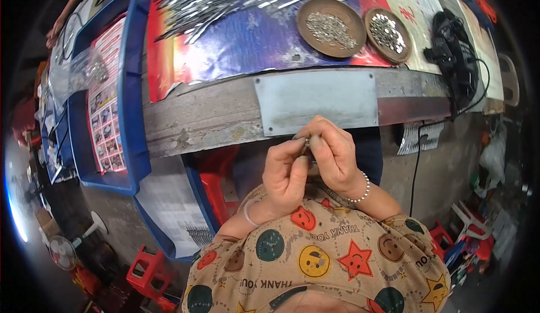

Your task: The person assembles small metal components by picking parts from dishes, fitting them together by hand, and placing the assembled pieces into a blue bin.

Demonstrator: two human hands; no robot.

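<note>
Close to my body, just off the table's front edge, my left hand (286, 172) and my right hand (334, 154) meet with their fingertips pinched together. Between them shows a tiny metal piece (307, 142); its exact kind is too small to make out, and the fingers cover most of it. Directly beyond the hands, a pale metal plate (318, 96) is fixed to the wooden table edge. Farther off stand a brown bowl (304, 36) of small metal pins and a smaller brown bowl (372, 36) of shiny little metal parts.
Many thin metal strips (225, 0) are heaped at the back. A deep blue tray (135, 88) stands at left, with a clear plastic bag (73, 79). Another blue tray (202, 200) sits lower. A black device (454, 54) with a cable is at right; a red stool (149, 271) stands on the floor.
</note>
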